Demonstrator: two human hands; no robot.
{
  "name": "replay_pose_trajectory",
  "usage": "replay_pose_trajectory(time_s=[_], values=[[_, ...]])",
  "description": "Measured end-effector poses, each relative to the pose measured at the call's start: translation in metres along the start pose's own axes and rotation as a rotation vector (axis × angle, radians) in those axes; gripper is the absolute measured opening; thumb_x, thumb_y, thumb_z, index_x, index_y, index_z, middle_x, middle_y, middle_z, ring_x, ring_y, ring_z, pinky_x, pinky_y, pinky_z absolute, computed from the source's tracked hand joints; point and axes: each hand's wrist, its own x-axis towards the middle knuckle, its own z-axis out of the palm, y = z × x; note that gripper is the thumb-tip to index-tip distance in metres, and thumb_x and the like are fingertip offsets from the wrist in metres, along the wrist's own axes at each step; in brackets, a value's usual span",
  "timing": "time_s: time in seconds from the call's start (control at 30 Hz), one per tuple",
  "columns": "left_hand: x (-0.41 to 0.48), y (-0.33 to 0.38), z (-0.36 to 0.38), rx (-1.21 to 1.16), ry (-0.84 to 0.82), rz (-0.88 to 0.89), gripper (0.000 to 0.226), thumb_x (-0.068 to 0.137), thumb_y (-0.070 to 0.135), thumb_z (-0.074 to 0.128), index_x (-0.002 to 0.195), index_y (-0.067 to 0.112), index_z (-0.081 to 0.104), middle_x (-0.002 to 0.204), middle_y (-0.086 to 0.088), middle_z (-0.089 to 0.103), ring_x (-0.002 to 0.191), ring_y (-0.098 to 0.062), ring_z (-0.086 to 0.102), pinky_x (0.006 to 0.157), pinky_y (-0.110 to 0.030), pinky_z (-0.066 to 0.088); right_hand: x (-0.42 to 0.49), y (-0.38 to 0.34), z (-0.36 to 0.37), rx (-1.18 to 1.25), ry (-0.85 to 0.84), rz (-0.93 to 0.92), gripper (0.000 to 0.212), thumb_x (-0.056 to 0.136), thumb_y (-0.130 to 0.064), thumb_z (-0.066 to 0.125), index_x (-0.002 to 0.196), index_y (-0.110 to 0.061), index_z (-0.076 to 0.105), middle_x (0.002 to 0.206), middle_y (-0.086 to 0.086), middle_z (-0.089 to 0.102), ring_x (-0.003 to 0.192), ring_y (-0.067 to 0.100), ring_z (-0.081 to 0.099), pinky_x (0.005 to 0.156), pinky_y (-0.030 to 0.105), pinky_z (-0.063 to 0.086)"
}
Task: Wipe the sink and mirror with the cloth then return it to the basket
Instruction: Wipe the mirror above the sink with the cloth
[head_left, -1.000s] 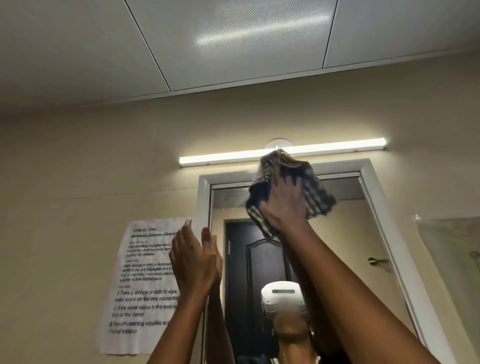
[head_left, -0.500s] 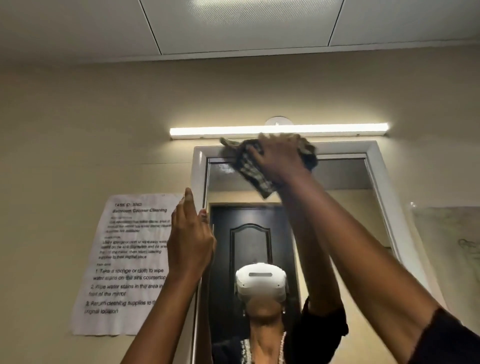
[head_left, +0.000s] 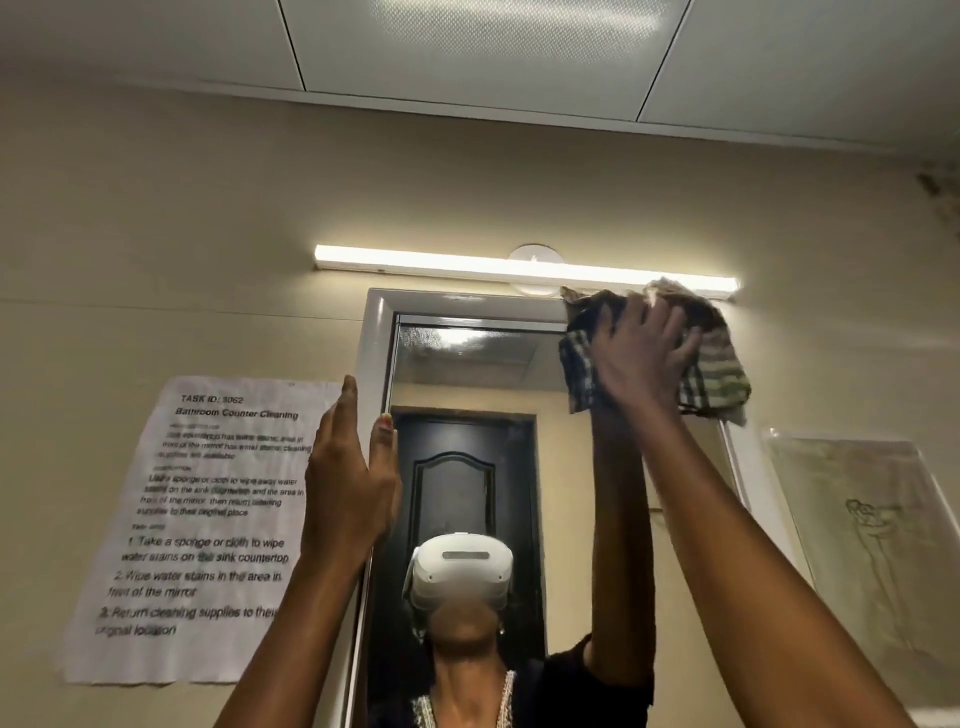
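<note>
A checked cloth (head_left: 711, 369) is pressed flat against the top right corner of the white-framed mirror (head_left: 379, 322) by my right hand (head_left: 641, 358), arm raised high. My left hand (head_left: 348, 473) rests with straight fingers on the mirror's left frame edge, holding nothing. The glass shows a smeared patch (head_left: 441, 343) near its top left. The mirror reflects a person with a white headset and a dark door behind. Sink and basket are out of view.
A lit tube lamp (head_left: 441, 262) runs just above the mirror. A printed task sheet (head_left: 202, 525) is taped on the wall to the left. A clear-sleeved drawing (head_left: 872, 545) hangs to the right. Ceiling panels fill the top.
My right hand has swept the cloth from the mirror's top middle to its top right corner. The left hand has stayed on the left frame edge.
</note>
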Motion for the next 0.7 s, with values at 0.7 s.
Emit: replay_pose_trajectory(time_s=[0.7], values=[[-0.021,0.014,-0.039,-0.26,0.127,0.038,0.089,0.082,0.077,0.017,0.151,0.021,0.01,0.161,-0.002,0.011,0.147,-0.016,0.012,0.117,-0.036,0.015,-0.108,-0.134,0.009,0.269,-0.283,-0.781,0.058,0.099,-0.043,0.027,0.15,-0.023,0.008,0.159,0.008,0.013,0.146,0.027,0.007,0.118,0.054,0.0]])
